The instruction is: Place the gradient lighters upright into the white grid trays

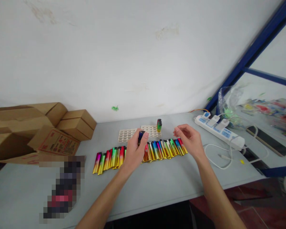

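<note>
A row of several shiny multicoloured lighters (157, 150) lies flat across the grey table (157, 184). My left hand (133, 152) is closed round a dark blue lighter (140, 136), held upright above the row's middle. My right hand (189, 140) hovers over the right end of the row with fingers apart and curled, holding nothing. Behind the row lies a white tray (128, 135) with round holes. A few lighters (159, 125) stand upright at its right end.
Cardboard boxes (38, 130) are stacked at the left against the white wall. A white power strip (218, 130) with plugs and cables lies at the right, near a blue metal frame (252, 54) and a plastic bag. A blurred dark object (63, 187) lies front left.
</note>
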Motion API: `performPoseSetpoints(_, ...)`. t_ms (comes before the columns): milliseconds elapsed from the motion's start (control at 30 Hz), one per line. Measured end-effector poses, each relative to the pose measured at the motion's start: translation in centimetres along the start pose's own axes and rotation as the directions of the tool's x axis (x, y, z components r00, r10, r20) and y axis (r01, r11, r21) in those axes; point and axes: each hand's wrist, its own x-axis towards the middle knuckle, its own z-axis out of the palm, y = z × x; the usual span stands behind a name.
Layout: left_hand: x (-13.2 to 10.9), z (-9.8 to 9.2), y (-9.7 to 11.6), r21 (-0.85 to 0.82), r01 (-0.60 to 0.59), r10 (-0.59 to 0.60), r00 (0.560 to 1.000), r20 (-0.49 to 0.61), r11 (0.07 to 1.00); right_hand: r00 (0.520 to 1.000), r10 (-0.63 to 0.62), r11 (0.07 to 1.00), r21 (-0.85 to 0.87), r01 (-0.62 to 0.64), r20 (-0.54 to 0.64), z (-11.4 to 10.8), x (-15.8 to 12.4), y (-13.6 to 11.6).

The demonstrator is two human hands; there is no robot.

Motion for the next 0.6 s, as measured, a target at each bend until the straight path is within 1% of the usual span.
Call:
performPoseSetpoints(100, 0.1, -0.3, -0.4, 0.119, -0.036, 0.035, 0.999, 0.008, 0.992, 0.999, -0.025, 0.998, -0.051, 0.027, 0.044, -0.4, 2.1, 1.2)
performPoseSetpoints(233, 0.4, -0.7, -0.8, 0.178, -0.035, 0.037, 0.999, -0.006, 0.983, 0.986, -0.012, 0.988, -0.149, 0.037, 0.167, 0.2, 4.5, 2.8)
performPoseSetpoints(300, 0.5, -0.9, -0.9, 0.211, -0.037, 0.038, 0.999, 0.002, 0.977, 0.981, -0.005, 0.975, -0.217, 0.047, 0.193, 0.7, 5.1, 3.3)
performPoseSetpoints(467, 0.6, -1.1, -1.1, 0.266, -0.049, 0.039, 0.998, 0.042, 0.963, 0.981, -0.032, 0.950, -0.298, 0.088, 0.189, 1.3, 4.9, 3.9)
performPoseSetpoints(600, 0.6, -1.0, -1.0, 0.274, -0.052, 0.038, 0.998, 0.054, 0.960, 0.975, -0.030, 0.940, -0.325, 0.102, 0.221, 1.2, 4.4, 3.9)
